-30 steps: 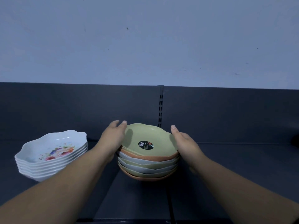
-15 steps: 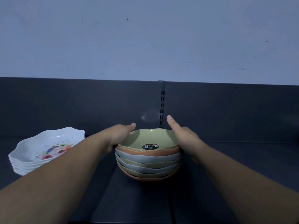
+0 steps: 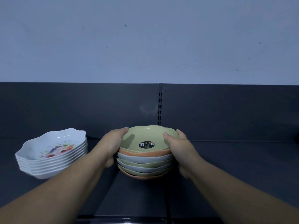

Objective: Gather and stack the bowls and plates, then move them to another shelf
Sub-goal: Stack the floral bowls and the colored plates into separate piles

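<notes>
Fingers (image 3: 124, 129) of our left hand (image 3: 113, 143) curl round the left flank of the coloured bowl stack (image 3: 145, 164). One tip is on the rim of the top green bowl (image 3: 145, 135); the lower ones tuck toward the base, partly hidden. Our right hand (image 3: 180, 149) mirrors this on the right flank: thumb hooked over the rim into the green bowl, remaining fingers wrapped down the side. Both hands thus grip the stack; neither is spread. Stack is at the middle of the dark shelf (image 3: 234, 160), just near of the slotted upright (image 3: 159, 109); whether its orange base has left the shelf we cannot tell. Round black sticker (image 3: 144, 145) lies in the top bowl's well. Judgement: step in hand is lifting the gathered bowls for transfer. To do it well we should work the lower fingers under the bottom bowl so the load is carried from beneath, thumbs only steadying the top rim. Squeeze evenly from both flanks, since the scalloped rims look loosely nested and could shear sideways. Lift straight up, level, then draw toward the near edge. White floral plate stack (image 3: 51, 152) stands well apart at the left, untouched; we should swing clear of it. Pale wall (image 3: 145, 46) rises behind the shelf back.
</notes>
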`<move>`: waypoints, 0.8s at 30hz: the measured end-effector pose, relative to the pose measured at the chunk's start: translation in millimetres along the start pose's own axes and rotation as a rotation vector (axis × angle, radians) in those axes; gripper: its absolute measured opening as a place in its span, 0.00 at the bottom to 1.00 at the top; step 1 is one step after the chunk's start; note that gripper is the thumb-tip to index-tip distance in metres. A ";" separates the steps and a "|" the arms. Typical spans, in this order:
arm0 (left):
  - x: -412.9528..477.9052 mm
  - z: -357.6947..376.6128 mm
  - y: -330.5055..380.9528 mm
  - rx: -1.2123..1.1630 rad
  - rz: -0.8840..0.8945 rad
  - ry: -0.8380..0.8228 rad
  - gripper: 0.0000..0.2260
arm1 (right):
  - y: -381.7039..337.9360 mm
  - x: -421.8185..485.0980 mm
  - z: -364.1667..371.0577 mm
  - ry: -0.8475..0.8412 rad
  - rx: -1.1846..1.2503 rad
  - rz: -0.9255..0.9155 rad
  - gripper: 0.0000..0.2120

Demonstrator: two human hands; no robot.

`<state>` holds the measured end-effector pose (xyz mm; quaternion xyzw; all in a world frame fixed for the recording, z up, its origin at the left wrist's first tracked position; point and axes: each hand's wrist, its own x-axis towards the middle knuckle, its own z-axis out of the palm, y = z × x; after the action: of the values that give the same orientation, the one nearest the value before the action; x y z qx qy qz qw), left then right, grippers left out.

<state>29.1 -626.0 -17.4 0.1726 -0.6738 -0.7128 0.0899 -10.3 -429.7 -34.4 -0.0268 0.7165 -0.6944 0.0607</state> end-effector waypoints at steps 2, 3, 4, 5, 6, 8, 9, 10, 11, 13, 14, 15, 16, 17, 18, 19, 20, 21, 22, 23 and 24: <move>-2.7 -2.3 -3.0 -0.054 0.063 0.081 0.27 | -2.7 -0.2 2.9 -0.005 0.003 -0.061 0.31; -5.7 -3.6 -3.8 -0.064 0.087 0.123 0.30 | -3.7 0.9 4.5 -0.016 -0.002 -0.076 0.30; -7.4 -3.9 -6.0 -0.053 0.106 0.165 0.31 | -4.4 1.3 6.2 -0.031 -0.004 -0.088 0.29; -8.9 -3.8 -8.2 -0.027 0.119 0.203 0.31 | -4.7 1.2 8.0 -0.046 -0.013 -0.090 0.28; -9.8 -2.9 -11.2 0.001 0.127 0.230 0.30 | -4.5 1.5 9.2 -0.051 -0.015 -0.091 0.26; -12.4 0.1 -15.7 0.057 0.143 0.259 0.29 | -4.4 3.7 9.9 -0.039 -0.029 -0.091 0.24; -14.1 1.3 -16.4 0.077 0.151 0.263 0.28 | -4.7 5.5 9.4 -0.035 -0.042 -0.089 0.23; -13.7 1.3 -17.3 0.080 0.146 0.266 0.28 | -5.6 6.8 9.1 -0.036 -0.051 -0.088 0.23; -13.8 0.6 -16.9 0.076 0.132 0.263 0.28 | -7.2 7.3 8.7 -0.039 -0.058 -0.081 0.23; -9.7 -4.5 -15.2 0.091 0.076 0.244 0.29 | -10.6 6.6 8.1 -0.037 -0.064 -0.051 0.28; -8.1 -7.4 -12.9 0.104 0.045 0.237 0.28 | -12.2 5.5 8.2 -0.024 -0.068 -0.028 0.30; -8.8 -9.8 -9.6 0.110 0.027 0.231 0.26 | -13.3 3.7 9.3 -0.003 -0.074 -0.007 0.33; -8.3 -12.4 -6.5 0.109 0.019 0.226 0.23 | -13.5 1.3 11.1 0.015 -0.078 0.004 0.34; -7.2 -14.3 -3.5 0.095 0.026 0.211 0.19 | -13.3 -1.3 14.3 0.032 -0.079 0.002 0.34; -4.1 -16.3 -1.5 0.066 0.032 0.185 0.17 | -13.3 -4.3 18.7 0.043 -0.076 -0.008 0.35; -0.4 -17.8 0.2 0.045 0.035 0.155 0.16 | -13.3 -6.6 23.8 0.048 -0.079 -0.023 0.35; 2.6 -18.8 1.5 0.033 0.025 0.121 0.17 | -13.2 -8.1 29.0 0.051 -0.093 -0.041 0.36; 5.2 -19.6 1.8 0.025 0.012 0.097 0.18 | -12.9 -8.5 33.6 0.057 -0.124 -0.061 0.37; 7.3 -19.7 1.3 0.020 0.003 0.076 0.19 | -12.2 -8.1 36.7 0.067 -0.170 -0.084 0.38; 11.1 -20.0 -0.3 0.030 0.002 0.063 0.21 | -11.3 -6.8 38.1 0.084 -0.221 -0.109 0.38; 12.7 -19.7 -1.5 0.054 0.006 0.056 0.22 | -10.8 -6.2 38.7 0.104 -0.264 -0.132 0.38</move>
<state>24.8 -648.8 -21.1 0.1926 -0.6906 -0.6890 0.1063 0.1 -467.7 -24.3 -0.0455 0.8006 -0.5969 -0.0262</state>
